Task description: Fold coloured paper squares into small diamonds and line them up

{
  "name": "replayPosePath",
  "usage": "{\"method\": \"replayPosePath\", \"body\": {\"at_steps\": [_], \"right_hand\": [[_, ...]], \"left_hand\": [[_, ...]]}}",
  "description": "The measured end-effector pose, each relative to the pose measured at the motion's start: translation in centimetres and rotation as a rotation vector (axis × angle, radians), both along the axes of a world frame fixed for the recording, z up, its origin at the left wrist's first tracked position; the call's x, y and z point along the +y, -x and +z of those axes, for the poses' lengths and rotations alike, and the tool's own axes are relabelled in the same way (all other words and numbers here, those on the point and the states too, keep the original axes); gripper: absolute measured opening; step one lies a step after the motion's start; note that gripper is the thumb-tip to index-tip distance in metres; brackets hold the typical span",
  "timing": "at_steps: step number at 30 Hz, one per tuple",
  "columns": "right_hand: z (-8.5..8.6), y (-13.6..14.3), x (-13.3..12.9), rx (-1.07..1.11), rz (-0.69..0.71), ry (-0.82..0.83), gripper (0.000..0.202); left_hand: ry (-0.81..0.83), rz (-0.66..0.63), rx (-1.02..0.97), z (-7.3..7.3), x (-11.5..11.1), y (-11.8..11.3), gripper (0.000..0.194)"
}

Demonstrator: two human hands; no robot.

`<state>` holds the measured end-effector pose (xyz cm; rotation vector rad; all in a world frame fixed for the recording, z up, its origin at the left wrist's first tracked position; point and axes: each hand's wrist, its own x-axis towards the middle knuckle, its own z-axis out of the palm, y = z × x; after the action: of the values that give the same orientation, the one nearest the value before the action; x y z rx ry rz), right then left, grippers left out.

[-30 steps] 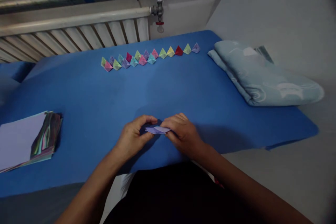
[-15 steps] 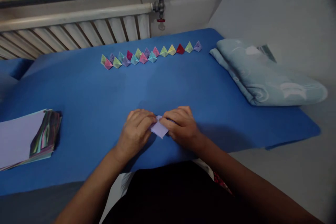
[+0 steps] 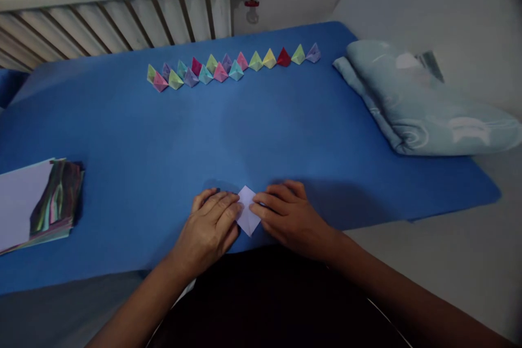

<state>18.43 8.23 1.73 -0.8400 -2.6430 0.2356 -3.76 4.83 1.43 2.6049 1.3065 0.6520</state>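
Note:
A small lilac folded paper (image 3: 248, 218), diamond-shaped with a crease down its lower half, is at the front of the blue surface, close to my body. My left hand (image 3: 211, 224) grips its left corner, fingers bent and close together. On the opposite side, my right hand (image 3: 290, 218) has its fingertips over the right corner. Both thumbs are mostly hidden. Farther back stand several pointed folded paper pieces (image 3: 221, 72) in pink, green, blue, purple, yellow and red, lined up in rows.
A stack of coloured paper sheets (image 3: 24, 201) lies at the left on the blue-covered table (image 3: 163, 136). At the right rests a folded pale-green blanket (image 3: 432, 114). Behind the table are a white radiator (image 3: 122, 22) and a valve with a red handle (image 3: 252, 3).
My hands have spread slightly apart, so more of the lilac paper shows, now as a full diamond. The camera view has tipped down a little. The rows of folded pieces stay in place.

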Motion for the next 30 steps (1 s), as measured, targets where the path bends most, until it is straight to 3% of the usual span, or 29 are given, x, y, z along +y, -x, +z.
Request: {"method": "replayPosePath", "body": {"at_steps": [10, 17, 22, 30], "right_hand": [[-0.5, -0.3, -0.6, 0.124, -0.136, 0.054, 0.017], [-0.4, 0.0, -0.6, 0.208, -0.279, 0.206, 0.016], [-0.3, 0.4, -0.6, 0.241, -0.361, 0.298, 0.012], [0.1, 0.9, -0.3, 0.225, -0.413, 0.341, 0.014]], "left_hand": [[-0.006, 0.024, -0.057, -0.3, 0.1, 0.6, 0.024], [0.101, 0.151, -0.128, -0.3, 0.7, 0.3, 0.011], [0.184, 0.259, -0.191, 0.0, 0.8, -0.2, 0.012], [0.243, 0.324, -0.195, 0.4, 0.5, -0.3, 0.012]]}}
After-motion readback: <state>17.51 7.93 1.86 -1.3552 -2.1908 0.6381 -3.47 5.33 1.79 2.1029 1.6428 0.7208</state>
